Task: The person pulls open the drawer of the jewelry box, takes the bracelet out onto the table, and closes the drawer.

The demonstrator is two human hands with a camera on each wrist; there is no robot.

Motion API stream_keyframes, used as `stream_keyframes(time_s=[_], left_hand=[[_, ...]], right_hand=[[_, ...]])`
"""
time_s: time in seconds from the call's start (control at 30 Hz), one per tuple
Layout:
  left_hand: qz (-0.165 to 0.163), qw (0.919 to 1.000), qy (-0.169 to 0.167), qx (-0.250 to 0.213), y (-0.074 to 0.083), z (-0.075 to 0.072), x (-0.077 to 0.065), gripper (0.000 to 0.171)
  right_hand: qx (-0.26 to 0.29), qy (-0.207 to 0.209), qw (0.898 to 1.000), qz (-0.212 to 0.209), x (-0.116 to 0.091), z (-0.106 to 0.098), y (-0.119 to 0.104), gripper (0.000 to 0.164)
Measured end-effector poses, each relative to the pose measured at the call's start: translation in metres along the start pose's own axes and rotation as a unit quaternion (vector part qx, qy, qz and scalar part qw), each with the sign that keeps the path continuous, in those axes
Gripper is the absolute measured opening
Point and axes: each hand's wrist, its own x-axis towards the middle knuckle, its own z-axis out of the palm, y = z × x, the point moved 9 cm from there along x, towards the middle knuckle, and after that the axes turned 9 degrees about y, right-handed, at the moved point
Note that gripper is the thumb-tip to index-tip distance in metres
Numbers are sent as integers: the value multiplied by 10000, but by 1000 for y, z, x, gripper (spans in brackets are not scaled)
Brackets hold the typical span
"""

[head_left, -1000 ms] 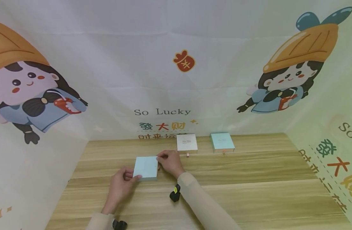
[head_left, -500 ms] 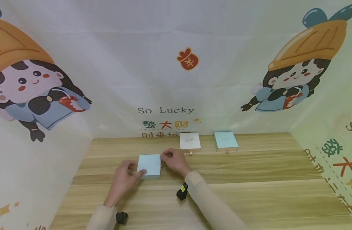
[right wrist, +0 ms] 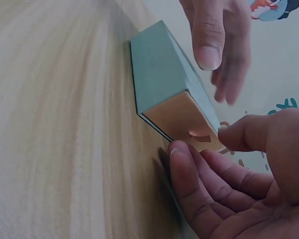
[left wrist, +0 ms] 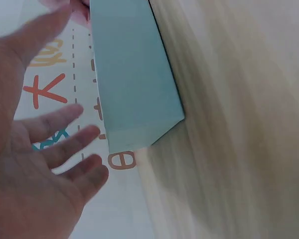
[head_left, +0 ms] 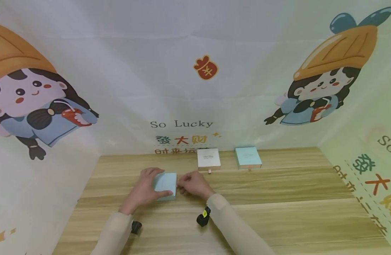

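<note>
In the head view a light blue drawer-style gift box point(head_left: 168, 181) lies on the table. My left hand point(head_left: 147, 186) spans over its left part, thumb along the near side and fingers at the far side; the left wrist view shows the fingers point(left wrist: 72, 137) spread. At the box's right end is my right hand point(head_left: 195, 184). The right wrist view shows that end as a peach drawer front point(right wrist: 182, 119) with a small ribbon tab point(right wrist: 199, 136). There my right thumb point(right wrist: 241, 133) comes up to the upper edge and the index fingertip point(right wrist: 178, 149) to the lower edge, with the tab between.
Two similar boxes stand at the back of the wooden table point(head_left: 278, 212): a white box point(head_left: 208, 158) and a light teal box point(head_left: 247, 157), each with a tab facing forward. A printed cloth wall point(head_left: 144, 71) rises behind and at both sides.
My left hand has moved right and up from the box's left edge to over its top. My right hand has slid from the far right corner down toward the middle of the right end.
</note>
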Motion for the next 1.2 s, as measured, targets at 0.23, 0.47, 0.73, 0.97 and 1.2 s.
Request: stream_keyframes(time_s=[0.23, 0.47, 0.73, 0.97, 1.2], left_hand=[[388, 9975, -592, 25, 12, 11, 9, 105], [345, 9951, -837, 384, 9, 17, 9, 104], [396, 9951, -813, 398, 14, 22, 11, 97], [572, 9933, -843, 548, 20, 26, 14, 95], [481, 9932, -867, 612, 16, 21, 14, 96]], right_hand=[[-70, 209, 9997, -46, 1, 6, 7, 13], [-201, 392, 9989, -169, -4, 13, 3, 7], [-629, 853, 9929, -545, -6, 3, -1, 4], [-1132, 1147, 9819, -1000, -8, -3, -5, 6], [-1158, 1142, 9796, -1182, -9, 1, -9, 7]])
